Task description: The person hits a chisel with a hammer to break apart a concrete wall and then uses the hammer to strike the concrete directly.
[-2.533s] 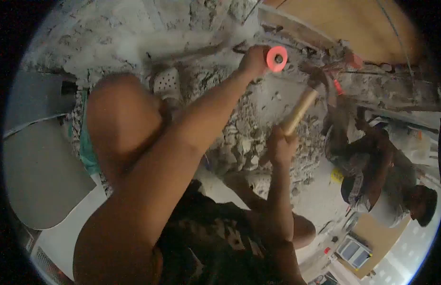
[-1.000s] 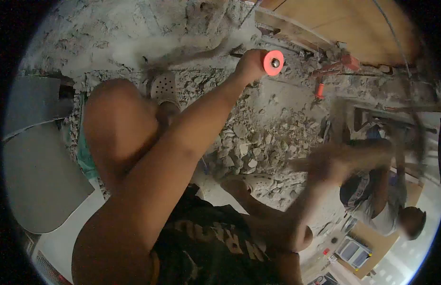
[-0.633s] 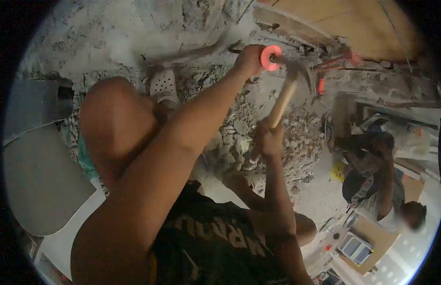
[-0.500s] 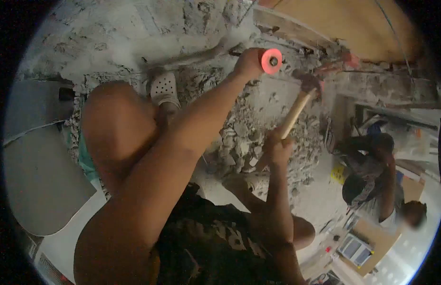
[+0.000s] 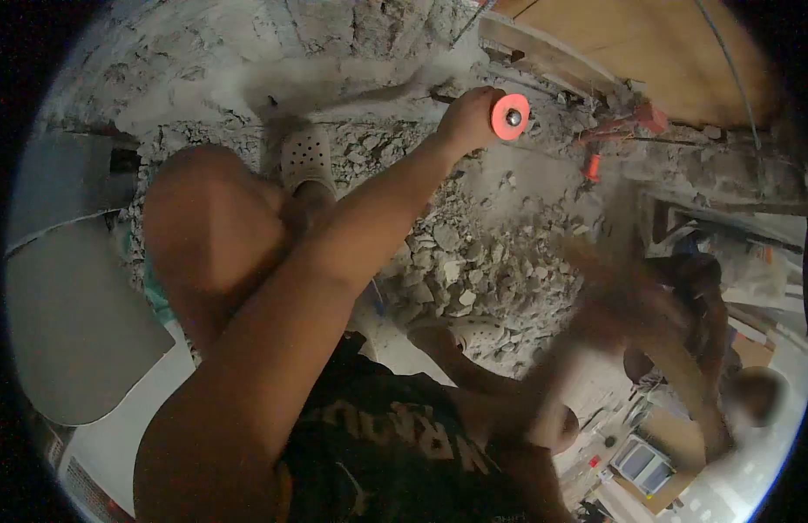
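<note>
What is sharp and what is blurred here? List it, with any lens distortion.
Head view: the left hand and the chisel's orange guard are sharp; the right hand is a motion smear, its grip unreadable; rubble stays fairly crisp; the fisheye lens bends the edges and leaves black corners; lighting is dim and warm.

A dusty concrete floor (image 5: 543, 179) is carrying a heap of broken rubble (image 5: 473, 270), which is spreading between two pale clogs (image 5: 306, 157) standing on it. A flat grey board (image 5: 73, 314) is lying at the left.
</note>
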{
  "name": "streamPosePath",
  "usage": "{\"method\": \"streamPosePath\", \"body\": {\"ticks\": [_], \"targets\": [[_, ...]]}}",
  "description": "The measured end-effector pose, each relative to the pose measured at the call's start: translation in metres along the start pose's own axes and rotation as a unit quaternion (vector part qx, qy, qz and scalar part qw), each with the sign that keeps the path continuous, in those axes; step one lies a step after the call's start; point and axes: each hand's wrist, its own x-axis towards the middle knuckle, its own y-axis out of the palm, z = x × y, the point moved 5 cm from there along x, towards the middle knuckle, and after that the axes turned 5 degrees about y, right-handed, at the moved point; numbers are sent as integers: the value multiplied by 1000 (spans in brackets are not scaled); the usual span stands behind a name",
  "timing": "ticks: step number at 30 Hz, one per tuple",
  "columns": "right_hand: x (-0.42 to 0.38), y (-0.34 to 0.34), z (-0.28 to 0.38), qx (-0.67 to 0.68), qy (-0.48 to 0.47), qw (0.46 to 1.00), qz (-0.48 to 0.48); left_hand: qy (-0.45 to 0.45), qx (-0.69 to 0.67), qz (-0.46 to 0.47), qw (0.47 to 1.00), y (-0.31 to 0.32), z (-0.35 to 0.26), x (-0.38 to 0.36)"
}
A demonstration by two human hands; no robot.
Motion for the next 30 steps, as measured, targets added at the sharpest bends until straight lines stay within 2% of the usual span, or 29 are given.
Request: {"method": "streamPosePath", "body": {"ticks": [1,2,3,4,6,7,8,9,12,14,15,16,17,18,19,21,22,23,24,25,26,27,30], "targets": [[30,29,-56,-59,-55,997,-12,1,1,-4,1000,-1,2,3],[49,54,-96,-83,-50,995,-19,-8,-16,45,999,5,4,6],[55,68,-106,-91,-42,995,-23,-16,-33,97,995,13,6,8],[60,63,-100,-95,-69,993,-25,-77,-52,68,993,13,13,6],[50,39,-88,-114,-129,984,-47,-76,-66,71,992,11,12,-2],[36,31,-61,-98,-146,981,-86,-61,-77,70,993,7,8,3],[30,23,-32,-77,-173,975,-115,-35,-91,32,995,9,12,4],[15,9,0,-73,-232,959,-145,-37,-89,31,995,5,11,5],[-43,-40,108,-84,-430,870,-227,-32,-110,13,993,6,9,2],[-82,-58,169,-58,-492,829,-261,-24,-109,14,994,5,6,3],[-95,-64,190,-29,-497,826,-264,-12,-105,11,994,5,7,3],[-96,-68,192,1,-473,846,-246,23,-38,-1,999,5,5,4],[-81,-66,169,46,-407,891,-196,20,-41,3,999,7,4,0],[-56,-57,126,93,-329,929,-139,-5,-58,9,998,3,4,1],[-29,-41,74,76,-271,953,-115,-29,-76,14,997,1,4,2],[45,21,-73,-82,-155,979,-106,-18,-70,23,997,7,15,4],[63,41,-118,-73,-70,991,-88,-68,-47,59,995,8,17,7],[67,48,-136,-40,-18,995,-85,-124,-24,100,987,12,20,4],[78,50,-122,-36,-34,996,-76,-10,18,12,1000,26,35,0],[77,45,-110,-92,-44,993,-51,-11,23,6,1000,18,35,4],[51,27,-106,-149,-35,987,-47,-43,-22,41,998,26,24,-8],[48,28,-82,-149,-43,987,-43,-60,-49,54,995,23,30,6],[3,6,-5,-129,-250,949,-143,-49,-70,42,995,18,25,1]]}}
